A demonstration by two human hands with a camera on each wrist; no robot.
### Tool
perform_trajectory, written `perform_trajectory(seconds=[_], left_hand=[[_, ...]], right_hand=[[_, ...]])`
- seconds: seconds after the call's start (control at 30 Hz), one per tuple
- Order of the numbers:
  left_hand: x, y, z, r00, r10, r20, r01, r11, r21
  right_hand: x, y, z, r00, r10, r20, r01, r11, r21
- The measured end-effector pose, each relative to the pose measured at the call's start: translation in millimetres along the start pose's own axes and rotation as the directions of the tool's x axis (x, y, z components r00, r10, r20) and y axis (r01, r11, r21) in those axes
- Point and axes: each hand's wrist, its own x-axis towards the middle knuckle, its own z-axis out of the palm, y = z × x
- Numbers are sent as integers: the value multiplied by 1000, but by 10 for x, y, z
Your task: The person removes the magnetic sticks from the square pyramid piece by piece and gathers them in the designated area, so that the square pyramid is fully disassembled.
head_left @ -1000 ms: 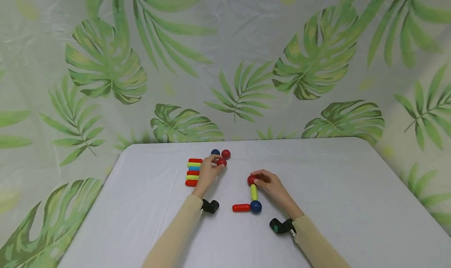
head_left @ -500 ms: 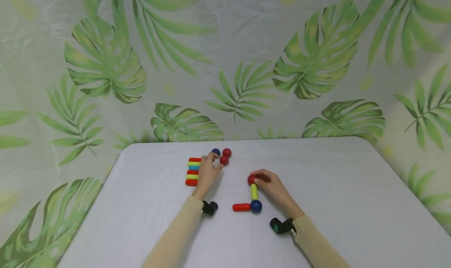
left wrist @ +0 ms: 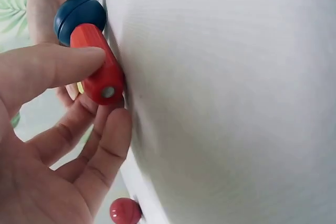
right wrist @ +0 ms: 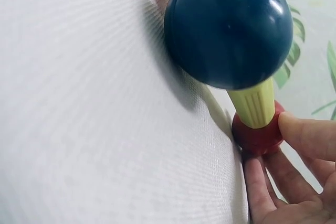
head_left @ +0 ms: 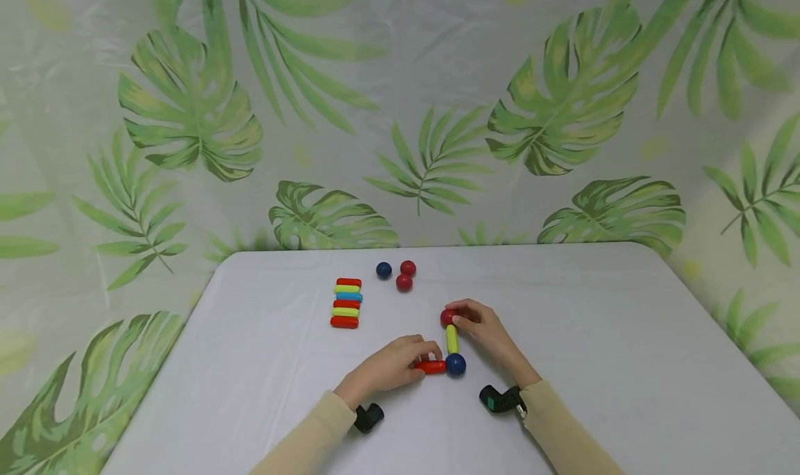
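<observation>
The red rod (head_left: 430, 367) lies flat on the white table (head_left: 625, 336), near the front middle, its right end meeting the blue ball (head_left: 455, 364); a yellow-green rod (head_left: 451, 339) runs from that ball back to a red ball (head_left: 446, 317), making an L. The left hand (head_left: 390, 367) pinches the red rod, thumb on top and fingers curled beneath its free end, as the left wrist view shows. The right hand (head_left: 484, 329) grips the red ball with bent fingertips. These pieces look light, stiff and smooth, likely joined by magnets given the metal disc in the rod's end, so the joints may slip or swing; holding a rod by its middle and steadying a ball seems safest. A second ago the left hand was back among the loose balls (head_left: 403, 281) beside the stacked rods (head_left: 346, 303); it has since come forward to the red rod, while the right hand has stayed put.
</observation>
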Motion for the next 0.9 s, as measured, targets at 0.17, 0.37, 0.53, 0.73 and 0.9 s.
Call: perform_trajectory(seconds=[0.17,0.37,0.53,0.73,0.9], left_hand=[[-40,20,-48,1000,8,-22,-6,998,66],[-228,-85,-188,994,-36,-105,29,997,-66],[-316,-130,-222,997,-30,-71,29,999,-19],[-153,4,-234,1000,19,10,-20,998,65],[-66,81,-248,998,14,54,-21,992,123]], right_hand=[[-1,14,10,1000,-6,2,6,1000,23],[-6,15,2,1000,2,5,-2,1000,-8],[8,6,21,1000,7,0,-7,1000,-14],[8,0,7,1000,-13,9,13,1000,4],[0,-11,10,1000,-9,9,9,1000,-8]])
